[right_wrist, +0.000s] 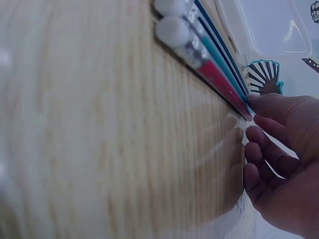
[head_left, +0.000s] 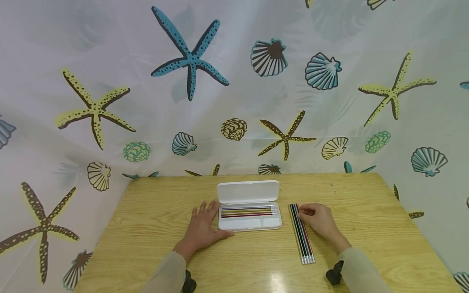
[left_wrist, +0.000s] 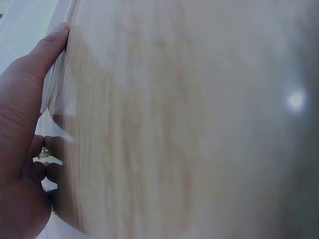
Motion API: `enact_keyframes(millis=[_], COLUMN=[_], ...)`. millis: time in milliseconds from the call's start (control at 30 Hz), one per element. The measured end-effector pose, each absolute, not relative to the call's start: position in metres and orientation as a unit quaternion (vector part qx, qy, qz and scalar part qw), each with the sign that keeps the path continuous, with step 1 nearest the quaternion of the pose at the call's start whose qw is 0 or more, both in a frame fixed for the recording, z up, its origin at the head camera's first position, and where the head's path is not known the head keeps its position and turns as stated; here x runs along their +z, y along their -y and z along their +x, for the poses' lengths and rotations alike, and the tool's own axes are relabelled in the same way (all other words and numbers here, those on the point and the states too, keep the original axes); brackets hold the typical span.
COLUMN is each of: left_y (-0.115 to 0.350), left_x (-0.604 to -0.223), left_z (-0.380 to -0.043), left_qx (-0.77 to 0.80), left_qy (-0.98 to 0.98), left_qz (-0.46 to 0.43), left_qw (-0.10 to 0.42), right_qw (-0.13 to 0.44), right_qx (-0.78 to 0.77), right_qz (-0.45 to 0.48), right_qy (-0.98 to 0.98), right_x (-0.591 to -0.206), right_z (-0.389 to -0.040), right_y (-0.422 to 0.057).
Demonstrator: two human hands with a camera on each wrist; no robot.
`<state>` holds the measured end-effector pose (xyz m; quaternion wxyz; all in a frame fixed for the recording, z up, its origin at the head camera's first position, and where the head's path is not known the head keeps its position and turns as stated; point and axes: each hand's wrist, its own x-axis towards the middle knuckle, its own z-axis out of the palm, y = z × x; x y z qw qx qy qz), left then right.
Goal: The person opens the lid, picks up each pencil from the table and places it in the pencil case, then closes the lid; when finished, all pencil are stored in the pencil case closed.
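Observation:
A white pencil case (head_left: 250, 223) lies with its lid (head_left: 248, 192) raised at the back, holding several pencils (head_left: 247, 212) in its long rear compartment. My left hand (head_left: 201, 228) is at the case's left side, fingers spread and thumb along the front edge; the left wrist view has that thumb (left_wrist: 47, 47) against the white rim. To the right of the case, several pencils (head_left: 301, 236) lie side by side, white eraser ends toward me. My right hand (head_left: 319, 219) pinches the red pencil (right_wrist: 219, 82) at the right of this row, near its far end, between thumb and forefinger.
The wooden table (head_left: 157, 203) reaches back to a hanging cloth (head_left: 234, 89) printed with starfish and shells, which also runs along both sides. Small compartments (head_left: 271, 221) lie in the front part of the case. Dark wrist devices (head_left: 334, 273) sit at both sleeves.

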<state>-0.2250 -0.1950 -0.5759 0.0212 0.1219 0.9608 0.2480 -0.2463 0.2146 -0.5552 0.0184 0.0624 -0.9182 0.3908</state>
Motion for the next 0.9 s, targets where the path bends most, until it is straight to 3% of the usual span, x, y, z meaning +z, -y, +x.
enact_keyframes(millis=[900], left_y=[0.1950], left_x=[-0.5758], left_z=[-0.2251], left_qx=[0.252], left_qy=[-0.960], left_qz=[0.120], left_qw=[0.017], right_qw=[0.011], right_qx=[0.396], right_qz=[0.037], right_qy=[0.918], right_x=[-0.5523], right_z=[-0.2531], right_y=[-0.2116])
